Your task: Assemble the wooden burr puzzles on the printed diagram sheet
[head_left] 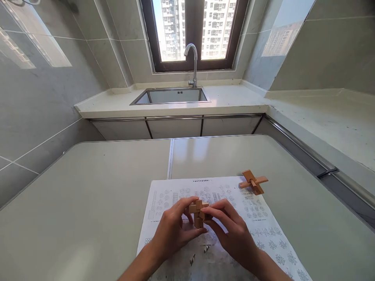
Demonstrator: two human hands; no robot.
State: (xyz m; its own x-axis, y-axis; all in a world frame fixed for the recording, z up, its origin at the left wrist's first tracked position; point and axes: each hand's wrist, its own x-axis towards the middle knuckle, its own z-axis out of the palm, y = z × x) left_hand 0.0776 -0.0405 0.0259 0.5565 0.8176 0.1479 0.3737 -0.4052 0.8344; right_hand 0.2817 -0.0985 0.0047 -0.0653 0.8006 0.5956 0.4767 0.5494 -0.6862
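Observation:
A small wooden interlocking puzzle is held between both hands above a printed instruction sheet. My left hand pinches its left side with thumb and fingers closed round it. My right hand grips its right side with fingertips pressed on the wood. A second wooden cross-shaped puzzle lies on the sheet's far right corner, untouched, well apart from both hands.
The sheet lies on a pale grey table with a seam down its middle. Beyond it runs a white counter with a steel sink and a curved tap under a window. Tiled walls stand on both sides.

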